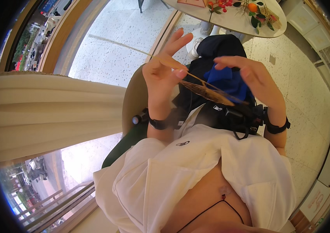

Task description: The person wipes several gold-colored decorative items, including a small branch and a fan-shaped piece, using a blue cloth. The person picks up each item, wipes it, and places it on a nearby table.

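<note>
Between the thumb and fingers of my left hand [165, 67] is a thin straw-coloured stem, whose far end reaches up and to the left. A brown, net-like leafy piece [208, 92] hangs below the stem on the right, over my lap; it is partly blurred, and its exact kind is not plain. My right hand [255, 75] is raised to the right of it, fingers bent and apart, touching nothing that I can see. Both wrists wear dark bands. A blue cloth [227, 80] lies on my dark trousers beneath the hands.
A round white table [229, 24] ahead holds artificial-looking berries, an orange fruit and leaves [259, 17]. A cream curtain [57, 113] and windows stand at the left. Black gear [234, 113] with a strap rests at my waist. I sit on a chair [133, 96].
</note>
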`<state>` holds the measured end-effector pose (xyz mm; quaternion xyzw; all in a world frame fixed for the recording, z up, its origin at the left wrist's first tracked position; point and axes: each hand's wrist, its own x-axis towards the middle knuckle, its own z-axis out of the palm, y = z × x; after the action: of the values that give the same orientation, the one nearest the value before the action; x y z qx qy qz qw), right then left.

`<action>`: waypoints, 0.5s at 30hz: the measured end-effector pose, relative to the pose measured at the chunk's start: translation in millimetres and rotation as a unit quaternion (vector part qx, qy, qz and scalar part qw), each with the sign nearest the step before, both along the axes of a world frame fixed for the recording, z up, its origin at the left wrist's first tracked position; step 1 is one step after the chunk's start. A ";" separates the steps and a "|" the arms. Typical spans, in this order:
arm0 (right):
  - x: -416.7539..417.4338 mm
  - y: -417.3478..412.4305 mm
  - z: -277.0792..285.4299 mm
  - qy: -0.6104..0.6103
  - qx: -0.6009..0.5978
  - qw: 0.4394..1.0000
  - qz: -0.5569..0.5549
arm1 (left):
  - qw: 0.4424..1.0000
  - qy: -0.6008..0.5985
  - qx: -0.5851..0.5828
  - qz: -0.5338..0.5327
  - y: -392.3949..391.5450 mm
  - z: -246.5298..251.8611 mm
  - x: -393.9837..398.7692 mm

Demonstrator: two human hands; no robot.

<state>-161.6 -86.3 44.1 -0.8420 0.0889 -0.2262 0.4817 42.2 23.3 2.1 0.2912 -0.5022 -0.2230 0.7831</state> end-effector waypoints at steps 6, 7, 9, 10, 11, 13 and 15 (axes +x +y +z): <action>-34.6 -21.0 -4.3 0.099 0.099 0.990 -0.023 | 1.000 0.000 0.004 0.004 1.2 -5.9 10.3; -38.6 -22.0 -6.9 0.132 0.063 0.989 -0.022 | 1.000 0.012 0.012 0.004 2.8 -5.2 9.9; -45.0 -24.2 -17.1 0.228 -0.013 0.973 -0.038 | 0.999 0.038 0.028 0.002 5.1 -3.2 8.3; -49.5 -24.0 -24.2 0.276 -0.049 0.959 -0.048 | 0.998 0.044 0.040 0.019 4.8 -1.1 6.9; -53.4 -26.0 -35.0 0.303 -0.067 0.948 -0.074 | 0.997 0.049 0.052 0.036 4.0 1.4 5.4; -58.7 -34.6 -58.7 0.356 -0.102 0.920 -0.129 | 0.994 0.043 0.076 0.062 2.0 1.9 4.1; -61.5 -40.6 -68.5 0.365 -0.048 0.923 -0.110 | 0.991 0.021 0.100 0.087 3.2 2.0 7.2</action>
<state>-223.1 -126.9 -24.4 -0.8731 0.3401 0.0413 0.3468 49.4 26.4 4.1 0.4061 -0.4336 -0.2093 0.7767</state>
